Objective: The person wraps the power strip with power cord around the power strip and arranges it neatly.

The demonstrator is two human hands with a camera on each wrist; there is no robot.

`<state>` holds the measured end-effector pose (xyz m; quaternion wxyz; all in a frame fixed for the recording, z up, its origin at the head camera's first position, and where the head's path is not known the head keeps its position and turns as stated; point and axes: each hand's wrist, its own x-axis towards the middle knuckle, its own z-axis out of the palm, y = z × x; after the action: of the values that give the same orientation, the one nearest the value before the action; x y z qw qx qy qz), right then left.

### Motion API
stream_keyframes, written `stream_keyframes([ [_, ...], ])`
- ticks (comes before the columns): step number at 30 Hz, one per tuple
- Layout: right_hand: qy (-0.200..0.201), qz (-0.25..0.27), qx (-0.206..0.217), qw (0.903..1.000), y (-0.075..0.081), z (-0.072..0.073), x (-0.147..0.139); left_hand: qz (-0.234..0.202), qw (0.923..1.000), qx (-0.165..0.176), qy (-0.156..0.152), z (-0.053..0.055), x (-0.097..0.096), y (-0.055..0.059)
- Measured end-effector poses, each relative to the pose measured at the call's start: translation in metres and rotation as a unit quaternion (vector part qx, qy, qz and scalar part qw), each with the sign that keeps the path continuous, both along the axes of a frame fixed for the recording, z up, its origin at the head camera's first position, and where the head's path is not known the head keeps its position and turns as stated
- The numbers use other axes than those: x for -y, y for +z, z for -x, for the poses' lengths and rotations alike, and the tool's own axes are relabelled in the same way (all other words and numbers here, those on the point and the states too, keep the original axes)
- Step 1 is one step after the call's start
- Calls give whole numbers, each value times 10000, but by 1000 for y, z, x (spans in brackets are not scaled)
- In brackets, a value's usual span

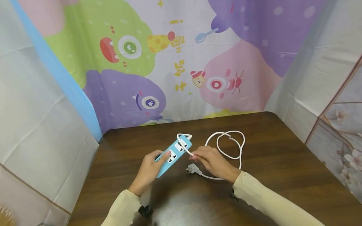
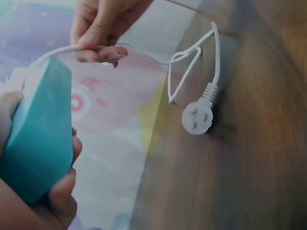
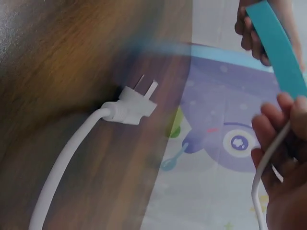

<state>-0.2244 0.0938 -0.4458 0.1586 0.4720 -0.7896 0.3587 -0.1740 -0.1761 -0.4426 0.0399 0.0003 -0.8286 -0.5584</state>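
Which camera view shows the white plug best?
The left wrist view: the plug faces that camera, with three prongs visible. The right wrist view shows it larger but side-on, two prongs distinguishable; the head view has it whole but small.

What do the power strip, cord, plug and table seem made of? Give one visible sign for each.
Power strip: probably hard plastic, smooth, blue and white; crisp edges.
Cord: likely flexible plastic or rubber, smooth white; it bends in loops.
Plug: seemingly moulded white plastic; its pins shine like metal.
Table: wood or laminate, slightly glossy; grain and sheen show.
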Motion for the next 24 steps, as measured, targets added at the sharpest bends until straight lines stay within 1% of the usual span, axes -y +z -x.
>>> stream_keyframes([
  [1,86,-9,19,10000,-1,1,-2,-206,9997,118,-35,0,1,0],
  [3,305,-75,26,9995,-2,4,-4,-474,9983,311,-98,0,2,-1],
  [5,527,-221,-55,9983,-3,7,-7,-675,9966,426,-192,0,4,-3],
  [7,736,-413,-202,9962,-5,11,-9,-702,9959,417,-380,-1,6,-3],
  [9,907,-626,-316,9934,-6,13,-12,-665,9947,387,-688,-1,8,-3],
  [11,961,-848,-339,9912,-6,16,-16,-539,9920,356,-1081,-1,10,-1],
  [13,949,-1058,-435,9889,-7,18,-20,-408,9869,397,-1507,-2,12,1],
  [16,994,-1269,-538,9855,-6,22,-23,-196,9755,531,-2124,-3,15,5],
  [19,1089,-1296,-767,9826,-3,26,-23,78,9625,604,-2643,-5,15,8],
  [21,1072,-1290,-907,9817,-2,28,-22,382,9550,474,-2904,-6,13,9],
  [24,949,-1392,-1016,9805,-1,28,-20,1093,9439,-11,-3116,-10,7,10],
])
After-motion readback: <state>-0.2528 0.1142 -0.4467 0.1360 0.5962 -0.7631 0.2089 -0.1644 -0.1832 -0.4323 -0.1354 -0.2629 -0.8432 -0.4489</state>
